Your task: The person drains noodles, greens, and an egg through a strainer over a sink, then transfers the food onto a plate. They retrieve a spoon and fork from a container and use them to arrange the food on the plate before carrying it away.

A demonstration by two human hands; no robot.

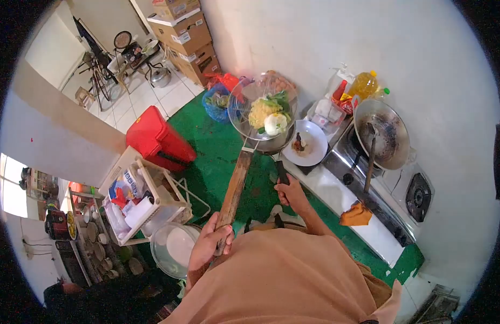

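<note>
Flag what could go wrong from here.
1. The wire strainer, heaped with food, is held by the left hand at the end of its long wooden handle; a tilt could spill it.
2. The right hand grips the dark handle of the pot beneath; if hot, drips might scald.

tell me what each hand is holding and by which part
Left hand grips the wire strainer at the near end of its wooden handle. Right hand grips the dark handle, apparently of the pan under it.

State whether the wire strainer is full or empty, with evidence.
Full: the wire strainer holds yellowish food, green leaves and a white lump. Left hand grips its wooden handle, right hand a dark handle.
</note>
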